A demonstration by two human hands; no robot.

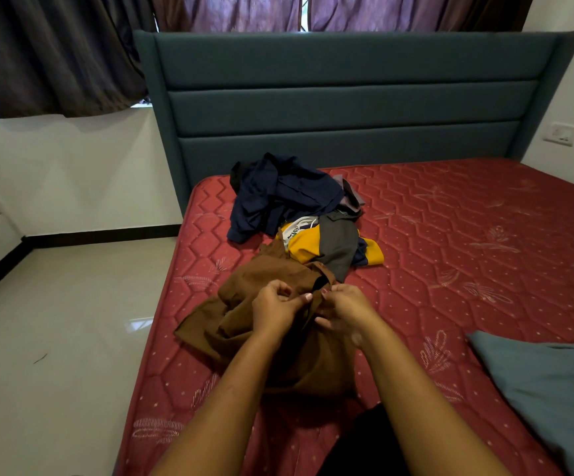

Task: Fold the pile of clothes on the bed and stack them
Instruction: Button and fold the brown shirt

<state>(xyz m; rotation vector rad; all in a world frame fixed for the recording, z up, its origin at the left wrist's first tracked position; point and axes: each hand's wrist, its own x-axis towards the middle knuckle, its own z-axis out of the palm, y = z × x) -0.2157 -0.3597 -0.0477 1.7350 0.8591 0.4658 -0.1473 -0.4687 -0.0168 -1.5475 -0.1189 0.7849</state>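
Pinching the brown shirt [271,324] near its collar at the near left of the mattress [450,242], left hand [273,312] and right hand [345,312] apparently align it for folding; unfolded pile [299,214] lies farther.

brown crumpled cloth garment [258,276]: plain mid-brown, no print; a black strip shows at its opening
navy crumpled cloth shirt [278,194]: dark navy, plain
yellow bunched cloth garment [304,243]: mustard yellow with a white panel bearing dark print, navy at one edge
grey rumpled cloth garment [338,245]: flat charcoal grey, plain
red quilted mattress [450,235]: brick red, stitched hexagon pattern, small pale dots, pale pink leaf and frond motifs
teal padded headboard [347,108]: deep blue-green, plain, in horizontal bands
blue-grey flat cloth [553,383]: dusty slate blue, plain
purple draped curtain [244,12]: muted plum
dark draped curtain [48,53]: brown-black
glossy tiled floor [72,321]: cream
black skirting strip [100,235]: solid black
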